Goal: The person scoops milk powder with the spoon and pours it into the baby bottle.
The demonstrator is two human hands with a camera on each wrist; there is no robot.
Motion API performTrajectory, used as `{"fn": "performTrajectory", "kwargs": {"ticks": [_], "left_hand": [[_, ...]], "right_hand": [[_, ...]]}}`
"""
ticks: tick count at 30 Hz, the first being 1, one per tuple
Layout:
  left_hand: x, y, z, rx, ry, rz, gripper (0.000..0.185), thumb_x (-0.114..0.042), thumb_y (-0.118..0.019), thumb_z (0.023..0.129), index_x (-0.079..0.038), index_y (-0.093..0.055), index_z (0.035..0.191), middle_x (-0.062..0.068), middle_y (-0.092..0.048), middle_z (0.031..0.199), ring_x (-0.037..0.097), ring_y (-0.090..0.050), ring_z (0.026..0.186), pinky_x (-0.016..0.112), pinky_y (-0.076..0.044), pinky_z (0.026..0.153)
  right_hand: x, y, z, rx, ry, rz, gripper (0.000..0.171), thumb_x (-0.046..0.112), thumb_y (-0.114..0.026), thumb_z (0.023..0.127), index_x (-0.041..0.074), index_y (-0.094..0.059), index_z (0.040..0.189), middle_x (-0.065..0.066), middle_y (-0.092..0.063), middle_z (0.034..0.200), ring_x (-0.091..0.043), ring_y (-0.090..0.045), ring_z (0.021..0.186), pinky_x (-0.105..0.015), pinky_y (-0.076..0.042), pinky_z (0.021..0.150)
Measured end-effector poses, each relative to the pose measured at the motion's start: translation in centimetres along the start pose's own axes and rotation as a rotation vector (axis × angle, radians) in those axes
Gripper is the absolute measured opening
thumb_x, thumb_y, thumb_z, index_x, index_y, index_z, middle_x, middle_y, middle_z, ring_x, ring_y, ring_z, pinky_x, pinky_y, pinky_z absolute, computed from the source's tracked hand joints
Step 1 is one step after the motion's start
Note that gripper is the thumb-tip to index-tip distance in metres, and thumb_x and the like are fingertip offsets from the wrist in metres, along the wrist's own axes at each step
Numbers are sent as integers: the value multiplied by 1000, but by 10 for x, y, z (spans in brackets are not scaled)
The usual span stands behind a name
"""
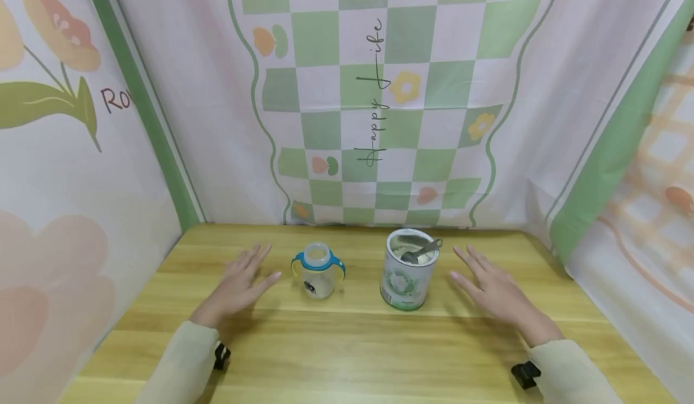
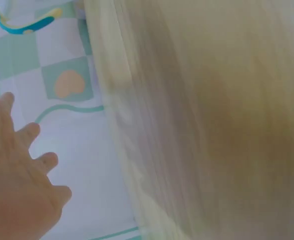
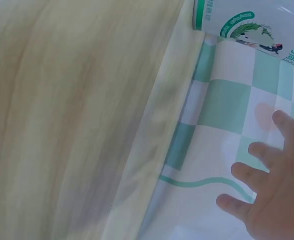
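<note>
Here | backdrop reads "Happy Life" | tin label unreadable | left hand, right hand flat, holding nothing

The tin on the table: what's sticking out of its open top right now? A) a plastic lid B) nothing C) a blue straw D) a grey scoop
D: in the head view a grey scoop lies in the open mouth of the tin, its handle over the rim.
</note>
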State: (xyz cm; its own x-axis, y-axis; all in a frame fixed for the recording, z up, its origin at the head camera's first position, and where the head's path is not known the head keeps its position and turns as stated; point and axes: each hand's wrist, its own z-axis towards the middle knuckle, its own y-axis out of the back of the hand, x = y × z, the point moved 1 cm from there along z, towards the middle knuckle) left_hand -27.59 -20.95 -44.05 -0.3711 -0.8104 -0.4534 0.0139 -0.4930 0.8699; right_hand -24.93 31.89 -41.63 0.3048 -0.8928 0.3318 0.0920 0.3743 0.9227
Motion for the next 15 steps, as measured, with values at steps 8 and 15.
{"fn": "performTrajectory", "kwargs": {"ticks": [8,15], "left_hand": [[-11,-4,5,-24,-56,-118,85,-63,-53,96,-26,-15,162,6,-12,166,39,-16,149,72,-19,108],[-25,-5,10,-47,-102,-150,86,-61,-59,95,-22,-21,161,7,-20,164,37,-22,147,69,-23,109]], "right_hand": [[5,2,0,-13,23,83,67,47,-44,106,18,-20,162,-25,-23,160,-53,-27,140,-75,-23,103],[11,4,4,-39,39,110,64,47,-42,107,12,-28,159,-23,-33,157,-49,-31,140,-75,-21,105]]}}
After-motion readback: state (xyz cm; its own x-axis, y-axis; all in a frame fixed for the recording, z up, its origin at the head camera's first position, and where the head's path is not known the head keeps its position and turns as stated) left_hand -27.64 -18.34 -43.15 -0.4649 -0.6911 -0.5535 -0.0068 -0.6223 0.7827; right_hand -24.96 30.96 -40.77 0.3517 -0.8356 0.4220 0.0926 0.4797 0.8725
